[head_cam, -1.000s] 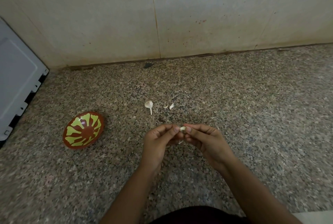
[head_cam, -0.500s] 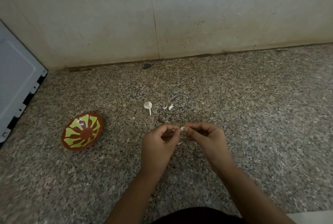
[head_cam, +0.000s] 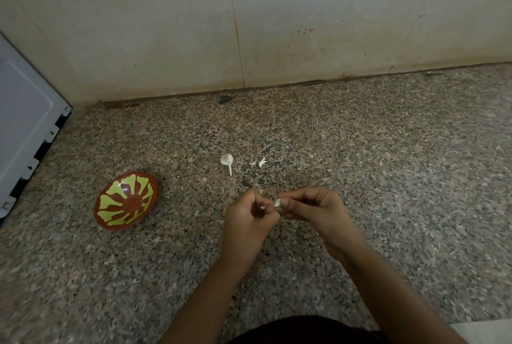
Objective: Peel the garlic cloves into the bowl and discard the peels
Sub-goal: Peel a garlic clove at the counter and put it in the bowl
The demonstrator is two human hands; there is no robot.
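Garlic clove [head_cam: 277,202] is pinched by my right hand [head_cam: 313,210] so my left hand [head_cam: 248,219], pinching peel [head_cam: 263,207], can strip it (bowl [head_cam: 126,202] waits leftward).

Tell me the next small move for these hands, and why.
Probably draw the left hand away leftward to strip the thin white peel sliver it pinches, while the right hand holds the small pale garlic clove in a fingertip grip. The sliver sits just beside the clove, and the red-brown bowl with yellow-green petals looks empty, so peeling seems unfinished.
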